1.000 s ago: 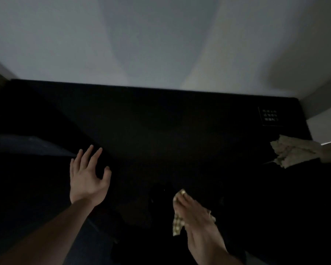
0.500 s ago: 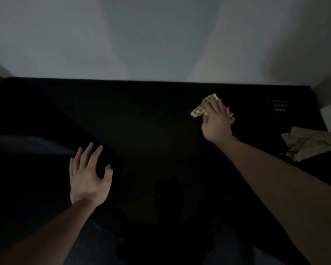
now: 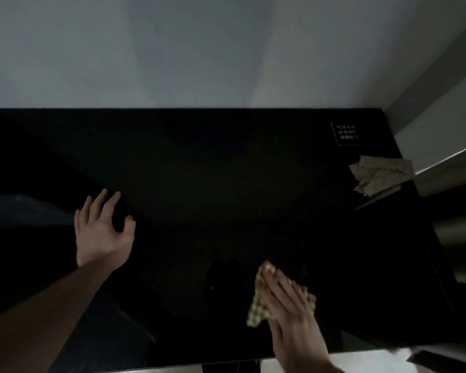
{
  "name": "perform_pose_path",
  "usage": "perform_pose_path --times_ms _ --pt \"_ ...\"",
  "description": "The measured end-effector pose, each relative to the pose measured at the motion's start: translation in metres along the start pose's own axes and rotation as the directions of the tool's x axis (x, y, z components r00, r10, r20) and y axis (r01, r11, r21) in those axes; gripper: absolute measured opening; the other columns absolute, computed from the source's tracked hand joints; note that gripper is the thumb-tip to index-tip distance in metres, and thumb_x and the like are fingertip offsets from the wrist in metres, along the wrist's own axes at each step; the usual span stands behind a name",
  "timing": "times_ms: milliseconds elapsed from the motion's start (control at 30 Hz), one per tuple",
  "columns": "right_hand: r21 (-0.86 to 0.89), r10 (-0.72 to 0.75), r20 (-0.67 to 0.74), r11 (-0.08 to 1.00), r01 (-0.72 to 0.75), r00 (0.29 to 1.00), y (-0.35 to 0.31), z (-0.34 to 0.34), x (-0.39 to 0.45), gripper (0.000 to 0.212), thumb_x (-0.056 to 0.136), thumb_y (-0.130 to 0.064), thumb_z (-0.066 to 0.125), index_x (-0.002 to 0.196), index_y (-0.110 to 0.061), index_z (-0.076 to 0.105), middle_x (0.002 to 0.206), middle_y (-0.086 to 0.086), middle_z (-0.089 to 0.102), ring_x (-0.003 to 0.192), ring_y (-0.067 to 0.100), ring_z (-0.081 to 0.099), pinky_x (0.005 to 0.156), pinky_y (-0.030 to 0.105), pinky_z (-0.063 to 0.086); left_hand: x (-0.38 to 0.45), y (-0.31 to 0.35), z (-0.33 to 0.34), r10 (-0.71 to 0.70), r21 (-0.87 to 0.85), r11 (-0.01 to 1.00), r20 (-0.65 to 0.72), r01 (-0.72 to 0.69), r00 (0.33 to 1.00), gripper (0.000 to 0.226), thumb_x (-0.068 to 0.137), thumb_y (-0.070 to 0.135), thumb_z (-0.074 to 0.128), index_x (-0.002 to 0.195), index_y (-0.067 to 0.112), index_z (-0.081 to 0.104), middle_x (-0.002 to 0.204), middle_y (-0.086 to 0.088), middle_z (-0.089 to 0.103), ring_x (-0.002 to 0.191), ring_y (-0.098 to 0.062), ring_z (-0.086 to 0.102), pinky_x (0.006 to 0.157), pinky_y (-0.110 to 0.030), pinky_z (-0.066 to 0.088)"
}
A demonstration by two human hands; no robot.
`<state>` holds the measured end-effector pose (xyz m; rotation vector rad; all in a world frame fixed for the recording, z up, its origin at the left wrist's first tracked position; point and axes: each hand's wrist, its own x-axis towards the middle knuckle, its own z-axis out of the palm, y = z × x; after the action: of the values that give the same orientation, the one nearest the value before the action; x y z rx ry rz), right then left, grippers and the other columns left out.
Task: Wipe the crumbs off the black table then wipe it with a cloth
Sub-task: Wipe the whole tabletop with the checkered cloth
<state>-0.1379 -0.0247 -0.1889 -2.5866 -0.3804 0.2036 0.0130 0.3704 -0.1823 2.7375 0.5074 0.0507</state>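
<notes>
The right hand (image 3: 288, 310) lies flat with fingers pressed together on a small yellow-and-white checked cloth (image 3: 258, 305), pinning it to the near edge of the glossy black tabletop (image 3: 213, 170). The cloth shows on both sides of the fingers, its long axis running from near-left to far-right, so the fabric is directly under the palm, not ahead of it. From this spot the unwiped-looking surface stretches away and to the left, so the next stroke probably means pushing the cloth outward from the body.

The left hand (image 3: 102, 232) is spread, fingers apart, resting empty on or just above the tabletop well to the left of the cloth; whether the palm touches cannot be told. The right hand is plainly the nearer one to the cloth.

Farther out, at the right edge of the tabletop, sits a crumpled beige rag (image 3: 379, 176), well apart from both hands. Beyond it, in the far right corner, is a small black placard with white lettering (image 3: 347, 134), too small to read.

Count: two hands, one checked cloth, one beige rag, one placard. No crumbs can be made out in this dim light.
</notes>
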Motion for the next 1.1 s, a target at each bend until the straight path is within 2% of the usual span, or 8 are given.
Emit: perform_pose_path --times_ms 100,200,333,467,633,800,933,1100 --pt "0.044 -0.012 -0.020 0.999 0.013 1.000 0.001 0.003 -0.029 0.063 0.088 -0.020 0.048 0.151 -0.029 0.051 0.166 -0.018 0.032 0.153 0.011 0.035 0.125 0.031 0.024 -0.002 0.001 -0.001 0.003 0.024 1.000 0.023 -0.003 1.000 0.067 0.090 0.051 0.041 0.154 0.031 0.036 0.168 0.002 0.027 0.159 -0.023 0.013 0.130 -0.050 0.009" --pt "0.114 0.063 -0.056 0.992 -0.057 0.996 0.004 -0.015 -0.015 0.066 0.092 -0.015 0.042 0.155 -0.036 0.045 0.166 -0.025 0.029 0.153 0.000 0.029 0.124 0.026 0.023 -0.001 0.002 -0.001 0.009 0.073 0.997 0.038 -0.012 0.999 0.067 0.092 0.051 0.036 0.155 0.030 0.031 0.169 0.001 0.024 0.159 -0.025 0.012 0.130 -0.051 0.009" --pt "0.187 0.131 -0.163 0.977 -0.099 0.978 0.037 -0.055 0.065 0.082 0.085 0.012 0.049 0.158 -0.024 0.042 0.166 -0.009 0.037 0.156 0.011 0.027 0.126 0.040 0.030 -0.001 0.003 0.001 -0.002 0.157 0.988 0.082 -0.011 0.997 0.063 0.100 0.045 0.038 0.159 0.028 0.023 0.172 0.000 0.015 0.160 -0.026 0.006 0.130 -0.052 0.009" --pt "0.073 0.241 -0.288 0.970 -0.230 0.927 0.086 -0.092 0.171 0.070 0.096 0.008 0.050 0.159 -0.018 0.037 0.168 0.004 0.033 0.158 0.026 0.023 0.126 0.050 0.028 -0.004 0.017 -0.001 0.045 0.192 0.979 0.097 -0.063 0.994 0.062 0.103 0.033 0.041 0.161 0.023 0.022 0.172 -0.001 0.013 0.160 -0.028 0.009 0.130 -0.053 0.012" --pt "-0.087 0.300 -0.218 0.942 -0.325 0.929 0.130 -0.104 0.232 0.061 0.102 -0.006 0.045 0.161 -0.017 0.033 0.171 0.006 0.025 0.159 0.027 0.018 0.129 0.049 0.017 -0.035 0.089 0.011 0.262 0.040 0.963 0.104 -0.267 0.960 0.069 0.097 0.027 0.060 0.159 0.026 0.029 0.169 0.000 0.023 0.159 -0.024 0.016 0.130 -0.049 0.015" --pt "-0.147 0.253 -0.212 0.947 -0.287 0.944 0.135 -0.083 0.183 0.062 0.105 -0.016 0.045 0.163 -0.024 0.027 0.173 -0.005 0.015 0.160 0.018 0.010 0.130 0.039 0.004 -0.068 0.174 0.039 0.387 -0.071 0.921 0.260 -0.382 0.885 0.071 0.097 0.050 0.055 0.160 0.037 0.025 0.172 0.009 0.011 0.160 -0.016 0.000 0.131 -0.044 0.003" --pt "-0.090 0.189 -0.180 0.974 -0.208 0.965 0.135 -0.077 0.090 0.068 0.100 -0.010 0.052 0.163 -0.025 0.029 0.173 -0.005 0.017 0.160 0.017 0.013 0.130 0.046 0.016 -0.092 0.217 0.054 0.426 -0.121 0.904 0.352 -0.410 0.834 0.078 0.095 0.062 0.048 0.162 0.039 0.016 0.173 0.009 -0.002 0.160 -0.018 -0.011 0.131 -0.048 -0.002" --pt "-0.030 0.204 -0.184 0.977 -0.213 0.962 0.122 -0.070 -0.058 0.066 0.094 -0.016 0.046 0.159 -0.024 0.040 0.169 -0.004 0.031 0.157 0.018 0.026 0.124 0.045 0.029 -0.110 0.230 0.070 0.400 0.016 0.884 0.495 -0.468 0.771 0.100 0.087 0.082 0.032 0.163 0.032 -0.009 0.169 0.002 -0.029 0.155 -0.026 -0.029 0.128 -0.057 -0.010"
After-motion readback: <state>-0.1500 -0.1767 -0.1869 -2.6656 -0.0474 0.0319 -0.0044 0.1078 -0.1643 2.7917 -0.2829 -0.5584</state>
